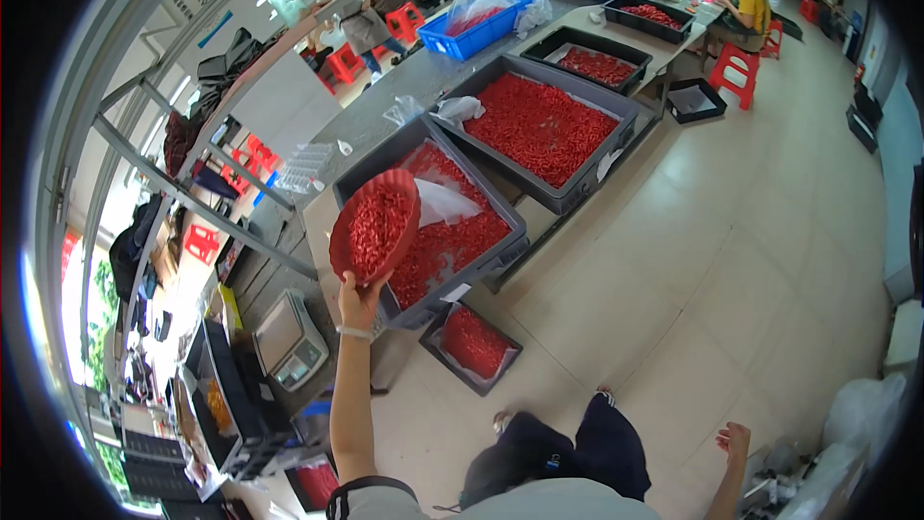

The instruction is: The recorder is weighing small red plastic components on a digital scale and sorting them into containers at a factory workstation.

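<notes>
My left hand (360, 299) is stretched forward and grips the near rim of a round red basket (374, 226) heaped with small red parts. The basket is tilted and held over the near grey bin (513, 227), which holds many of the same red parts and a white plastic bag (445, 202). My right hand (733, 441) hangs low at my right side, fingers apart, holding nothing. My dark trouser legs (568, 453) show at the bottom.
A second grey bin of red parts (626, 106) stands farther along the table. A small dark tray of red parts (472, 342) lies on the floor. A weighing scale (289, 337) sits to the left. Blue crates, black trays, red stools and seated persons (751, 0) are farther off.
</notes>
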The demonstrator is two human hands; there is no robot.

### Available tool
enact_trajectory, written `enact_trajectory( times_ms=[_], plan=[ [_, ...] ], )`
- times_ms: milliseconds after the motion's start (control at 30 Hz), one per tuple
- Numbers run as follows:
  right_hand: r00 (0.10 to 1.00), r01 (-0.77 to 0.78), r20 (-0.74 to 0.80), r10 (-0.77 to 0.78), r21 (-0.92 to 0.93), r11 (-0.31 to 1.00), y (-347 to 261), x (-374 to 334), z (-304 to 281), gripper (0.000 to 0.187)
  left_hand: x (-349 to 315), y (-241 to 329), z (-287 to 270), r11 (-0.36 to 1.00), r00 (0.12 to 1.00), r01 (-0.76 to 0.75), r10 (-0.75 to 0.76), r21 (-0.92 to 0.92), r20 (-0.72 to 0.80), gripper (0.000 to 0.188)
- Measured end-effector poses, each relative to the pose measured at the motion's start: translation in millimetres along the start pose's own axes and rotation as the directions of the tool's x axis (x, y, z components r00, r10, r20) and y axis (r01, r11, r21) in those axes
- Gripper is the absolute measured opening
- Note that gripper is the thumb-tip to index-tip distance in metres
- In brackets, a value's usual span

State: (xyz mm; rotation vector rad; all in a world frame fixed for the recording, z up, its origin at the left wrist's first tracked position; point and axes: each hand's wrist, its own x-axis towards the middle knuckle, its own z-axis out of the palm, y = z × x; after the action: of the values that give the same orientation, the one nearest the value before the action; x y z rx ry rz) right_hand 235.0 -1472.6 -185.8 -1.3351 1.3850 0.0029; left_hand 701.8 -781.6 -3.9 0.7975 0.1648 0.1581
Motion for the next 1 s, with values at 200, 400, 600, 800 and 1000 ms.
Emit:
enact_trajectory(
  times_ms=[200, 400, 600, 800, 1000],
  plan=[
    [0.98, 0.143, 0.127, -0.152, 0.075, 0.987, -111, 122, 40, 0.02, 24, -39, 69, 0.997, 0.997, -0.063, 0.065, 0.046, -0.044, 0.04],
    [0.808, 0.31, 0.511, -0.295, 0.058, 0.949, -321, 121, 254, 0.022, 84, -54, 97, 0.994, 0.993, -0.105, 0.104, -0.009, -0.058, 0.043],
    [0.565, 0.604, 0.679, -0.469, 0.047, 0.796, -472, 101, 392, 0.023, 192, -72, 93, 0.977, 0.977, -0.209, 0.21, 0.03, -0.023, 0.044],
    [0.454, 0.765, 0.656, -0.602, 0.059, 0.641, -558, 124, 481, 0.02, 289, -92, 137, 0.962, 0.962, -0.263, 0.267, 0.08, -0.051, 0.045],
    [0.266, 0.908, 0.646, -0.715, 0.081, 0.411, -627, 176, 569, 0.022, 356, -117, 143, 0.96, 0.95, -0.278, 0.279, 0.027, -0.143, 0.043]
  ],
)
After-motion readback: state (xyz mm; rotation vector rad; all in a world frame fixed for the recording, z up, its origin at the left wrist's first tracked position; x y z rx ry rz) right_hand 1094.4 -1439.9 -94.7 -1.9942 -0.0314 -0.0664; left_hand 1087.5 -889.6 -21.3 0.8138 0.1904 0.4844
